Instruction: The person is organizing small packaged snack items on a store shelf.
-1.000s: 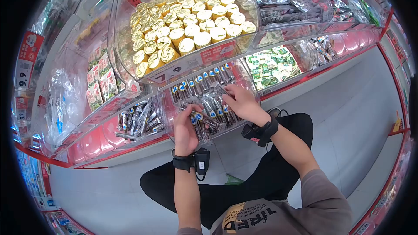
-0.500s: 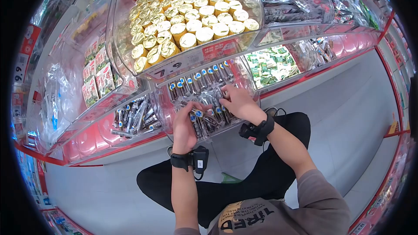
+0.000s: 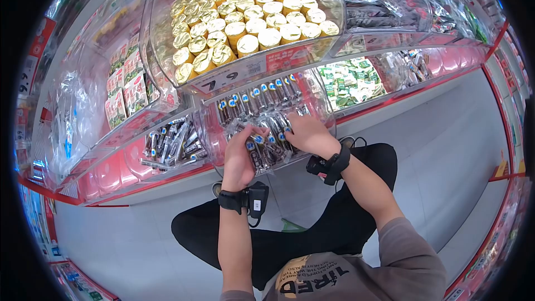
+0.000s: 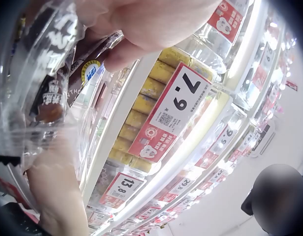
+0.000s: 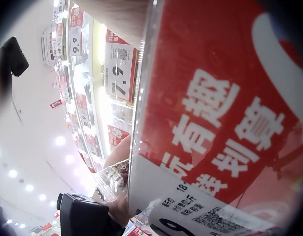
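Brown wrapped snack sticks [image 3: 272, 90] with round blue-and-white labels stand in a row at the back of a clear bin [image 3: 209, 134]; more lie in front of them. My left hand [image 3: 238, 161] is at the bin's left side, fingers bent over the front sticks. In the left wrist view, its fingers hold a brown snack stick [image 4: 90, 71], beside clear crinkled wrappers [image 4: 53, 64]. My right hand [image 3: 312, 135] reaches in from the right, its thumb and fingertips down among the sticks. A price card hides most of that hand in the right wrist view.
Above the bin, a clear tray [image 3: 334, 50] of gold-topped rolls [image 3: 248, 43] overhangs, bearing a 7.9 price card [image 3: 223, 82]. Green-and-white packets [image 3: 351, 82] lie to the right, loose dark packets [image 3: 174, 144] to the left. Crossed legs in black trousers [image 3: 217, 239] are below.
A stick lifted between my hands has gone down among the others. The right hand has moved lower, toward the bin's front; the left stays in much the same place.
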The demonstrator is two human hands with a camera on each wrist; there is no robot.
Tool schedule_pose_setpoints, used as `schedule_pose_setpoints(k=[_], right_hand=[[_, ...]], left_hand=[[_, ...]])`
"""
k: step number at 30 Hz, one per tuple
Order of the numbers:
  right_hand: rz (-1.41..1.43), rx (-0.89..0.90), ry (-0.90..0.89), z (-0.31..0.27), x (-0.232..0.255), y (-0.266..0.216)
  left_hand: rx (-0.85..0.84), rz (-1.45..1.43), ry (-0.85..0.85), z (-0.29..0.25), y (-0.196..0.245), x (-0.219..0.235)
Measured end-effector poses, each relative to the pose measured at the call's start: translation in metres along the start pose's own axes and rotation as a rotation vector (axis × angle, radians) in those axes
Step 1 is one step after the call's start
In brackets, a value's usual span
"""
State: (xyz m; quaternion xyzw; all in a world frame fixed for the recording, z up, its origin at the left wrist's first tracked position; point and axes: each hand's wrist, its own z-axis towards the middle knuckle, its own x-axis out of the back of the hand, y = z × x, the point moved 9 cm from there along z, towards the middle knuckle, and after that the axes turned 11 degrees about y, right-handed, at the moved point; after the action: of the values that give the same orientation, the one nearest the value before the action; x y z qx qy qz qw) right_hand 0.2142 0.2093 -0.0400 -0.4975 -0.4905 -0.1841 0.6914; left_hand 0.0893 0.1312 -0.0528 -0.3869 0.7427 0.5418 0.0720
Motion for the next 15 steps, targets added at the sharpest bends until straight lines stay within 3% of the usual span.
schedule_pose_setpoints(k=[3,9,15], right_hand=[[0.018,0.075,-0.018,0.003,-0.015,0.005],[0.008,0.015,-0.101,0.003,-0.024,0.01],[-0.044,0.069,-0.177,-0.001,-0.021,-0.002]], left_hand=[[0.005,0.0,0.011,0.002,-0.002,0.003],[0.029,-0.025,0.048,-0.001,-0.001,0.001],[0.024,-0.018,0.048,0.0,0.0,0.001]])
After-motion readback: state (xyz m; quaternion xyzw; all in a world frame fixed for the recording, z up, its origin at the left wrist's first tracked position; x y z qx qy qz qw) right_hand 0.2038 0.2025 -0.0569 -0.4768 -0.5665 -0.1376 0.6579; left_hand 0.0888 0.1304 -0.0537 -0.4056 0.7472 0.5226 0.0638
